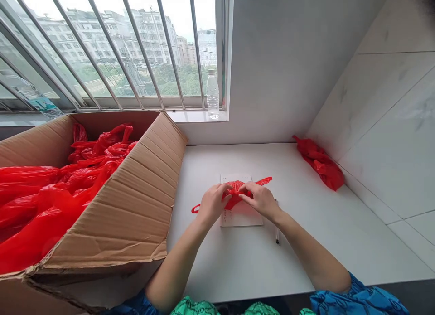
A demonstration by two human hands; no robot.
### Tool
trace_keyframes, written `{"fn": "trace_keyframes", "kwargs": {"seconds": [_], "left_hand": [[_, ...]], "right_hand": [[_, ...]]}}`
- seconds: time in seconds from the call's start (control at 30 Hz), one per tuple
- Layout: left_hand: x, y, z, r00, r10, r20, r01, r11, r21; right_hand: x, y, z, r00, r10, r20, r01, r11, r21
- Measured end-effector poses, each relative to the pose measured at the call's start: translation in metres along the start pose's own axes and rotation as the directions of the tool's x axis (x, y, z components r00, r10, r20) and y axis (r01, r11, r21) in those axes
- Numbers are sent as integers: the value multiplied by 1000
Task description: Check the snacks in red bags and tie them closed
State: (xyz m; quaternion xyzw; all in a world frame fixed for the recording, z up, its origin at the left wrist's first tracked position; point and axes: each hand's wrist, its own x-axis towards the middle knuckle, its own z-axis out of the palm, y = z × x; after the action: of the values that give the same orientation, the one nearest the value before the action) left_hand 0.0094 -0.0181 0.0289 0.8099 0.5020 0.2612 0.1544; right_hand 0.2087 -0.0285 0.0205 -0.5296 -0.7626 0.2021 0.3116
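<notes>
Two blue sleeves are showing at the near edge, forearms reaching in over a white tabletop. From where I am standing, the pen is lying just beside the right wrist, on its outer side. The left hand and the right hand are facing each other, nearly meeting, each pinching thin plastic between thumb and fingers. Between them they are holding a red bag, its middle gathered, over a printed paper. One loop is sticking out past the left hand, one tail past the right. Whether the gather is covering a knot, I am not able to tell.

Judgement on technique: the fingers are probably best working with tips rather than nails, since such thin film could tear; pulling evenly from both sides and easing rather than jerking should serve. Keeping the loose loop free of the fingers also seems wise.

To the left, a cardboard box is standing with red bags filling it. Farther off at right, a crumpled red bundle is resting near the wall. Beyond, a clear bottle is standing upright on the sill before the barred window.
</notes>
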Motion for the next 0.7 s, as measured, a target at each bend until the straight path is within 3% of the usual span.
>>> {"fn": "trace_keyframes", "kwargs": {"seconds": [0.1,0.23,0.37,0.47,0.6,0.67,0.7], "left_hand": [[2,-9,-5,999,-18,-50,14,997,-71],[5,-32,-17,959,-143,-245,119,987,-111],[5,-37,-23,930,-198,-308,194,980,-45],[2,-20,-19,956,-29,-292,31,1000,3],[-1,2,-8,965,249,-80,-243,967,78],[0,3,-5,965,254,-63,-249,965,80],[0,1,-5,970,218,-111,-213,975,57]], "right_hand": [[1,13,-15,999,-9,-38,12,997,77],[-2,42,-50,985,123,-121,-107,985,133],[-7,51,-66,985,171,26,-173,977,128],[-8,34,-58,985,140,98,-155,974,166],[-9,9,-40,984,139,111,-159,967,198],[-9,8,-35,986,132,102,-151,964,219],[-9,11,-34,988,139,69,-152,959,240]]}}
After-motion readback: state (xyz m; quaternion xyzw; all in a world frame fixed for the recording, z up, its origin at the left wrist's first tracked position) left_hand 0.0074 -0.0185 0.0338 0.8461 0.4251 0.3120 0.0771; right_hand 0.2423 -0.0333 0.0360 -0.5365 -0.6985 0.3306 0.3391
